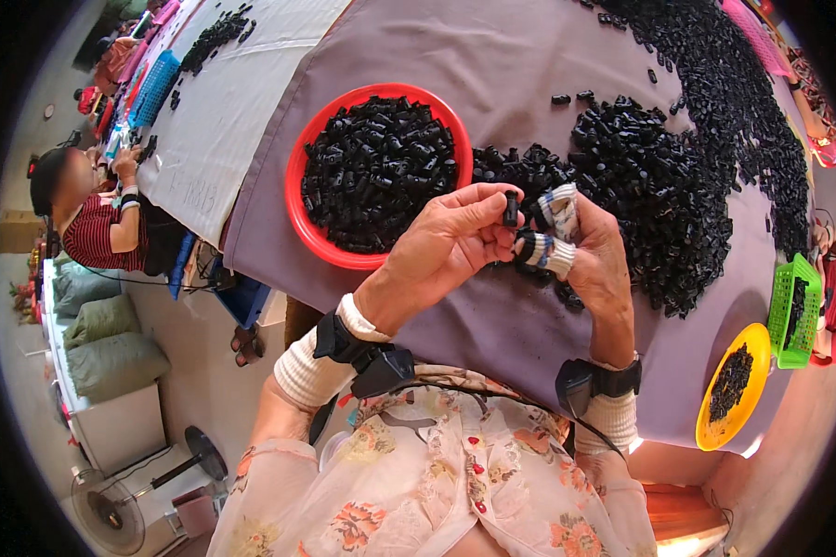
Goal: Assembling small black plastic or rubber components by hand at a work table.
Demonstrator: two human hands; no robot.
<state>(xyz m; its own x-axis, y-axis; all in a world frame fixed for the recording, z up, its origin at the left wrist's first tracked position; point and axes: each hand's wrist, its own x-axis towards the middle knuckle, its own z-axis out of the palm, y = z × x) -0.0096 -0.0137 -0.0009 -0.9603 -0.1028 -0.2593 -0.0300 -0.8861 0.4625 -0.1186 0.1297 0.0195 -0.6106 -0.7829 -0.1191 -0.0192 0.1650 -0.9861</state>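
Between the thumb and fingers of my left hand [427, 243] stands a small black cylindrical plastic piece [511, 209]. My right hand [598, 265] is close beside it, with striped cloth covers [557, 209] on its thumb and a finger. Its fingers are curled toward the left hand's fingertips; dark bits show there, but I cannot make out what they grip. A red round basin [293, 190] full of similar black pieces [381, 167] sits left of my hands. A large heap of loose black pieces [646, 186] lies behind and to the right.
A mauve cloth [437, 46] covers the table. Near its right edge are a yellow plate [760, 371] with black pieces and a green basket [782, 348]. At left, another person [111, 223] sits by a white-covered table [241, 102]; a fan [107, 511] stands below.
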